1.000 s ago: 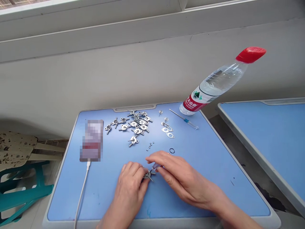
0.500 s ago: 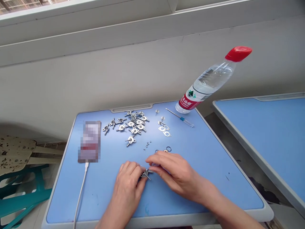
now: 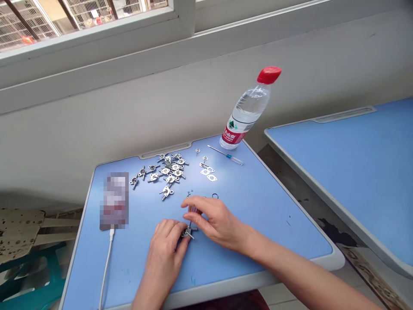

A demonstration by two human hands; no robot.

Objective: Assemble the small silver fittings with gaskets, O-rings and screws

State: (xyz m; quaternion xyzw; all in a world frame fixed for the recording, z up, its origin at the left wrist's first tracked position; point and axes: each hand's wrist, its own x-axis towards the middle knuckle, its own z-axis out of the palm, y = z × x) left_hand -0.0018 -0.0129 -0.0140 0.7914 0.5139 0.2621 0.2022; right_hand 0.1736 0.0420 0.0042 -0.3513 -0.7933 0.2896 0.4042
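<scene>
My left hand (image 3: 166,247) rests on the blue desk, thumb and fingers closed around a small metal valve-like fitting (image 3: 188,232) with thin stubs sticking out. Above it, my right hand (image 3: 213,219) grips a small screwdriver (image 3: 190,224), its shaft pointing down onto the fitting's top; most of the handle is hidden by the fingers. Tiny screws (image 3: 189,193) lie just beyond the right hand, partly covered. A dark rubber ring (image 3: 215,196) sits behind that hand.
A pile of similar metal fittings (image 3: 171,170) lies at the back. Flat metal plates (image 3: 211,178) and another screwdriver (image 3: 226,155) are right of it, near a water bottle (image 3: 235,129). A phone (image 3: 114,202) with a white cable (image 3: 106,267) lies left. Another desk (image 3: 348,159) stands right.
My right hand has risen over the fitting, and the screwdriver's shaft now shows upright against it. My left hand keeps its hold. The camera's view has turned to the right.
</scene>
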